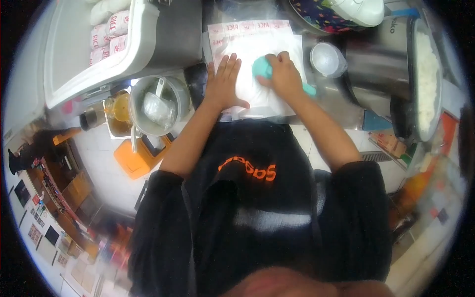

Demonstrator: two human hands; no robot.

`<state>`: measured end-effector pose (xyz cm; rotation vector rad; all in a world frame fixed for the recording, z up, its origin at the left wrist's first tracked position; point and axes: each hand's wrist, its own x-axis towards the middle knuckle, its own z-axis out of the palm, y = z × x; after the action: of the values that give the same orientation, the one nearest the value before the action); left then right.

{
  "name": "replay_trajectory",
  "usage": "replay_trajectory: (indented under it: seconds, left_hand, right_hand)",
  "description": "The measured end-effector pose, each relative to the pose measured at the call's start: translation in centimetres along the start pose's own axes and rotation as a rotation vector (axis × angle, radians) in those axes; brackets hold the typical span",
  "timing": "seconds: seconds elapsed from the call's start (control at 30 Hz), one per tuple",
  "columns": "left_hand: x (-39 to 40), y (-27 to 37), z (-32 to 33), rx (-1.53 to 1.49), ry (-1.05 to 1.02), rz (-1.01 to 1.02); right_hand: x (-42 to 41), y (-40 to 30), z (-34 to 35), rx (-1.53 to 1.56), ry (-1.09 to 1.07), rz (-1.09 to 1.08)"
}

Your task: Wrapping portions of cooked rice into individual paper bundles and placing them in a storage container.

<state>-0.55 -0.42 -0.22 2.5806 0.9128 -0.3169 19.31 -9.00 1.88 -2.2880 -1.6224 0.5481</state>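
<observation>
A stack of white paper wrappers with red print along its far edge lies on the counter before me. My left hand rests flat on its left side, fingers spread, holding nothing. My right hand grips a turquoise plastic cup or scoop over the right part of the papers. A turquoise handle end shows beneath my right wrist. Whatever is under the cup is hidden. Just right of the papers stands a small white bowl with clear plastic about it.
At upper left is an open cooler box with wrapped rice packs. Below it stand a pot holding a bagged ladle and a steel tray. A large cooker of white rice lies right; a patterned round container stands beyond.
</observation>
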Motion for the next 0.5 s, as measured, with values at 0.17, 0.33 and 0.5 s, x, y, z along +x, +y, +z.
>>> replay_trajectory:
  seconds: [0.17,0.33,0.5]
  left_hand:
    - [-0.4,-0.2,0.0,-0.012,0.016,-0.010]
    - [-0.1,0.3,0.2,-0.005,0.019,-0.008]
    - [0.3,1.6,-0.1,0.020,0.013,-0.005]
  right_hand:
    - [-1.7,2.1,0.1,0.087,-0.100,-0.105]
    - [-1.2,0.9,0.4,0.087,-0.126,-0.092]
    - [-1.4,0.4,0.2,0.064,-0.013,0.036]
